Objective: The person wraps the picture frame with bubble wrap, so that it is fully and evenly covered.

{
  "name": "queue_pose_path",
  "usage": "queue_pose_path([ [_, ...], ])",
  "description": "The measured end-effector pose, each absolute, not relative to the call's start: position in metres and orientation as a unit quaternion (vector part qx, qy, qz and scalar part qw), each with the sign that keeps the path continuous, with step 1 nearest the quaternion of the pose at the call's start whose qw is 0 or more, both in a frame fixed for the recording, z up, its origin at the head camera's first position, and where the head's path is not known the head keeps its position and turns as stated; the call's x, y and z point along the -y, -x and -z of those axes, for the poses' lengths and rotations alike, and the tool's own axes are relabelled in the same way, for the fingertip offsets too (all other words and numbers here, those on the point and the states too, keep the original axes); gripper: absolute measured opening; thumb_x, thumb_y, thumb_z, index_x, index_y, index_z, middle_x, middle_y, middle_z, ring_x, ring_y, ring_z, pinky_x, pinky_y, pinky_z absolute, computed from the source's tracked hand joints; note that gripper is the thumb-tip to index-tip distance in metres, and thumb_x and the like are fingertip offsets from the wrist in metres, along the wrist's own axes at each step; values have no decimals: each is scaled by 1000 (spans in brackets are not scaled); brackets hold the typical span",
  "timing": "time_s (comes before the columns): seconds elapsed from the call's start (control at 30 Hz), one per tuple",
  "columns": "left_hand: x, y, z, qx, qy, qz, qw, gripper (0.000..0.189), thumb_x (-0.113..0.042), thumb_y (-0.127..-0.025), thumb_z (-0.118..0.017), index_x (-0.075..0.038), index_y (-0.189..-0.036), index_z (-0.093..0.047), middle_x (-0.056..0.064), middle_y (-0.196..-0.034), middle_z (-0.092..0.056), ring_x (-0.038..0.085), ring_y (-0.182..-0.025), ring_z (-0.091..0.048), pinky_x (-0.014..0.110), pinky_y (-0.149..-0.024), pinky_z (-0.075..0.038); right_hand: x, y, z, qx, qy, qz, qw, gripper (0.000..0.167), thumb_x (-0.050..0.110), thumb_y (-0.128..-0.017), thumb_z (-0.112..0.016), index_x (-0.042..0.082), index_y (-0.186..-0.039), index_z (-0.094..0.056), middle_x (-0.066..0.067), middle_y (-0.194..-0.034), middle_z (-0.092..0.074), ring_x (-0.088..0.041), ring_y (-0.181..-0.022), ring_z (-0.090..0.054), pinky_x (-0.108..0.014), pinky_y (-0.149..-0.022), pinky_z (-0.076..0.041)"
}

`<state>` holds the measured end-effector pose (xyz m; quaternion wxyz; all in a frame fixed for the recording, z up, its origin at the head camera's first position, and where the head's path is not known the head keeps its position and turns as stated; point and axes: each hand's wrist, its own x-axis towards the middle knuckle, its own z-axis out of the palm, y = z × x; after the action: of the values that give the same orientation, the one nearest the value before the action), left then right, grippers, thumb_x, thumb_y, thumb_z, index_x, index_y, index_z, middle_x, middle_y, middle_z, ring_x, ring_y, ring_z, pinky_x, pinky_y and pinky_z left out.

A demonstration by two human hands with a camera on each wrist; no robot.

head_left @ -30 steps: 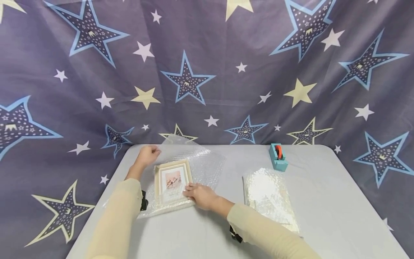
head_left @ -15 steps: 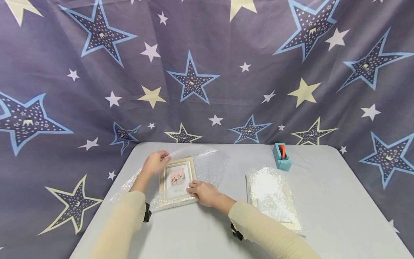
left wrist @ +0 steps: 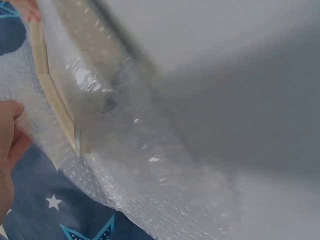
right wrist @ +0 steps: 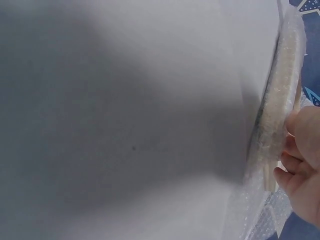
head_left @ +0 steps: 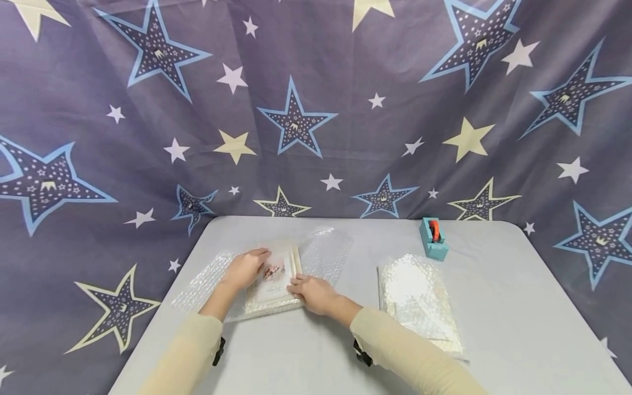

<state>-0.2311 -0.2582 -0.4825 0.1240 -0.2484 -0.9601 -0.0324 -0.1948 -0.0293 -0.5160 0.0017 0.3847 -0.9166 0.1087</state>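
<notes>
A cream picture frame (head_left: pixel 297 262) with a pink blossom print lies on a sheet of bubble wrap (head_left: pixel 327 251). My left hand (head_left: pixel 244 270) pinches a flap of the wrap and holds it over the frame's left part, so the print looks hazy there. In the left wrist view, fingertips of the left hand (left wrist: pixel 9 150) show at the wrap's edge. My right hand (head_left: pixel 316 294) holds the frame's near right corner through the folded wrap. The right wrist view has the right hand (right wrist: pixel 304 162) with fingers bent against the wrapped edge.
To the right lies a flat bubble-wrapped package (head_left: pixel 419 302). Behind it stands a teal tape dispenser (head_left: pixel 434 240) with a red core. All rest on a pale grey table (head_left: pixel 508 307), against a star-patterned curtain (head_left: pixel 316 109).
My left hand has moved right and nearer, drawing the wrap's left flap across the frame. The right hand stays at the corner. The view has shifted slightly.
</notes>
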Motion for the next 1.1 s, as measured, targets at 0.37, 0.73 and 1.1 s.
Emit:
queue_pose_path([
  [0.37,259,214,498,954,274,16,122,21,-9,-84,-70,-8,-105,-71,10,-110,-73,27,-100,-70,39,-89,-58,30,194,517,918,-382,-108,-2,32,19,-97,-55,21,-128,-63,-1,-138,-59,-19,-133,-52,-31,-110,-45],
  [0.73,257,211,512,946,301,-8,119,8,-8,-83,-71,-10,-91,-72,6,-101,-75,25,-82,-72,37,-72,-60,31,194,516,920,-381,-92,2,32,21,-97,-54,22,-128,-63,0,-138,-58,-17,-134,-51,-30,-110,-45],
  [1.1,250,207,509,963,260,18,69,7,-11,-83,-64,-10,-76,-64,4,-81,-70,24,-63,-65,40,-58,-53,31,193,512,920,-381,-91,2,32,20,-97,-53,21,-128,-63,0,-138,-59,-18,-134,-51,-31,-110,-45],
])
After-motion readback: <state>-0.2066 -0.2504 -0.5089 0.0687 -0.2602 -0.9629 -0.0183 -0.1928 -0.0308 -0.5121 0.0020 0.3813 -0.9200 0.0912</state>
